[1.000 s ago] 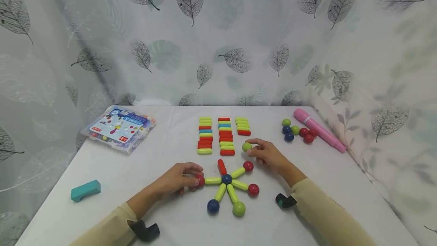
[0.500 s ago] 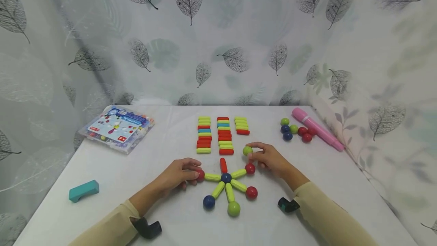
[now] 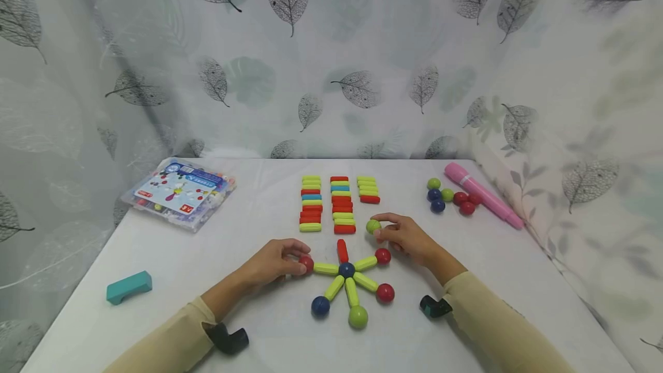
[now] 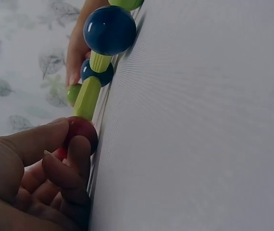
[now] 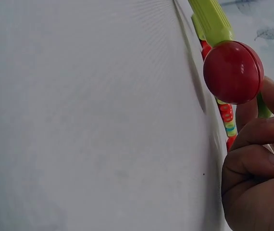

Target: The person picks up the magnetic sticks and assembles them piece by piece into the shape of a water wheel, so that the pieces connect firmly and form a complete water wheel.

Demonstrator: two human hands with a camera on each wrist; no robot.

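A star of rods and balls lies on the white table around a central blue ball [image 3: 346,270]. My left hand [image 3: 271,263] pinches the red ball [image 4: 81,132] at the star's left end between thumb and fingers. A green ball [image 3: 373,227] is pinched by my right hand [image 3: 409,239], beyond the star's upper right red ball [image 3: 383,256]. The red rod [image 3: 342,251] points away from me with no ball at its outer end. Yellow-green rods lead to another red ball [image 3: 385,293], a green ball [image 3: 358,316] and a blue ball [image 3: 320,307].
Stacked rows of coloured rods [image 3: 341,206] lie behind the star. Loose balls [image 3: 448,195] and a pink marker-like stick [image 3: 484,195] are at the back right. On the left are a clear labelled box [image 3: 181,193] and a teal block [image 3: 129,287]. A leaf-patterned curtain [image 3: 357,45] hangs behind.
The star has turned slightly clockwise, its red rod now standing straighter away from me. My left hand moved a little away from me with its red ball; the right hand still holds the green ball.
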